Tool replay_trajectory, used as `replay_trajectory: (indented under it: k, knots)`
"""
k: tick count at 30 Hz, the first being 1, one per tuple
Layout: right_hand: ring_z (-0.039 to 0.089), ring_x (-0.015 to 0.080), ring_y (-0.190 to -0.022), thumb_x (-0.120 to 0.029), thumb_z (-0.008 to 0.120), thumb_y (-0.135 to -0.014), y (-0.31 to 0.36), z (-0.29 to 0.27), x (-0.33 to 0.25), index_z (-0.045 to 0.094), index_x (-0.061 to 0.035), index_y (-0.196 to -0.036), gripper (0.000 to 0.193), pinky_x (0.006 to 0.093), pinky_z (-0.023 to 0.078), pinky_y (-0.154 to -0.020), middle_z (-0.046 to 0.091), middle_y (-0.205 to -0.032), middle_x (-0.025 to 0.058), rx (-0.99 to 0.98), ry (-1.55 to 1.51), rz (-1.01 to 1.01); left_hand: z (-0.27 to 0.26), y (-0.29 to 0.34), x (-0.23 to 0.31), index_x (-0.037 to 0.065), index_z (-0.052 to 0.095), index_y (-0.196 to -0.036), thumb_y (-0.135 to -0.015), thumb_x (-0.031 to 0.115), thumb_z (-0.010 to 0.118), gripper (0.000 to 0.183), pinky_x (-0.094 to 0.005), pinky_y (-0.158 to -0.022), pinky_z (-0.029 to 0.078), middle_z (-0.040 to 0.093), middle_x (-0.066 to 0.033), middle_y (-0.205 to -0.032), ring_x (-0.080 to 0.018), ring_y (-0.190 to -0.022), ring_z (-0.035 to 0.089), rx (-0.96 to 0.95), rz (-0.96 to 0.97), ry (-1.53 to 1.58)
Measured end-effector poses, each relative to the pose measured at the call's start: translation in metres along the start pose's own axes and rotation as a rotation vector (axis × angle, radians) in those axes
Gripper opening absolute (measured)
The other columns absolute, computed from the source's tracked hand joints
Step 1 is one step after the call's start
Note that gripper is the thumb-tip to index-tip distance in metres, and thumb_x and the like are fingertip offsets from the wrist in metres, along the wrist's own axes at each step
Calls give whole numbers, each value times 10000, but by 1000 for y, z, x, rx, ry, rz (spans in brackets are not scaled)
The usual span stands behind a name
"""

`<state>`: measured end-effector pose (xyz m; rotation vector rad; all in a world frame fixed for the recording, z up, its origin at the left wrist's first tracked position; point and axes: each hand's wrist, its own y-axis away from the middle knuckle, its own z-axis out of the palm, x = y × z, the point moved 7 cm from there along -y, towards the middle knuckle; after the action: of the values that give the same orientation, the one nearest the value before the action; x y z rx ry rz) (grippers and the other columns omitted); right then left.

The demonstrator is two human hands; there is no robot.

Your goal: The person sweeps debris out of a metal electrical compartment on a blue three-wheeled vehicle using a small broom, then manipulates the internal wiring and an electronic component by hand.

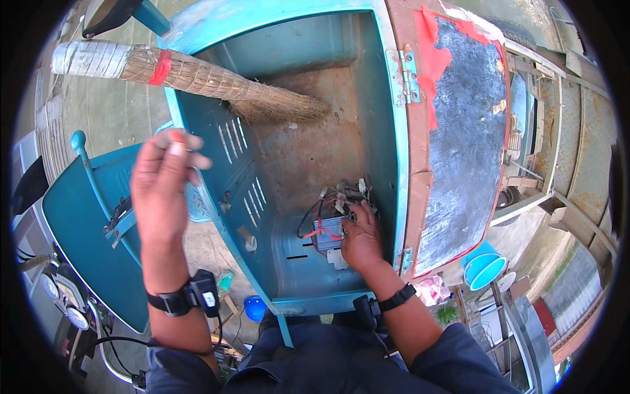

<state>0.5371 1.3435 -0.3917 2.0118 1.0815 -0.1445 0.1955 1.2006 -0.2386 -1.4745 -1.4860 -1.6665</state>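
Note:
A deep blue metal compartment [387,131] gapes in front of me. In its near right corner my right hand [362,240] bends its fingers around a bundle of wires [351,194] with pale connectors. Beside and partly under that hand sits a finned silver box [326,234], with red and black leads at its top. Above the compartment's left edge I hold up my left hand [164,180], thumb and fingertips pinched together. Something small and reddish shows at the fingertips, too small to name.
A straw broom [223,82] leans over the compartment's far left edge, bristles inside. The hinged lid [462,138], dark with torn red covering, lies open at right. Further out are a blue panel [92,223] and gauges [62,299] at left, and a blue bucket [484,269] at right.

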Motion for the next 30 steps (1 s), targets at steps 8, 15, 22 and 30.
replay_trajectory:
  k: [8,15,22,30]
  knots:
    - [318,371,-1453,-39,722,-726,4,-2,-5,732,-44,-1096,369,419,327,-1188,446,-1462,137,-1,3,-13,-148,-50,36,-117,352,-1458,-1027,258,606,625,-368,-1053,484,444,-265,-1467,-349,-1310,554,540,65,29]
    - [302,368,-1462,-52,727,-740,8,-2,5,725,-41,-1122,382,421,312,-1198,429,-1483,137,-18,18,10,2,25,37,-34,507,-1318,-1044,140,547,327,-281,-799,534,659,-153,-1205,-219,-1046,684,246,250,-139]
    - [297,369,-1465,-44,717,-743,11,-1,0,723,-34,-1125,382,421,314,-1197,434,-1479,142,-3,3,-5,75,11,-79,-117,290,-1489,-966,277,692,768,-388,-1135,377,455,-297,-1460,-325,-1373,465,159,-177,-54]
    - [309,373,-1457,-38,701,-718,10,1,0,726,-31,-1111,394,425,320,-1192,450,-1458,153,20,-22,17,106,-43,-144,-102,529,-1332,-920,288,727,601,-348,-1017,478,620,-247,-1312,-280,-1205,624,147,-312,-153]
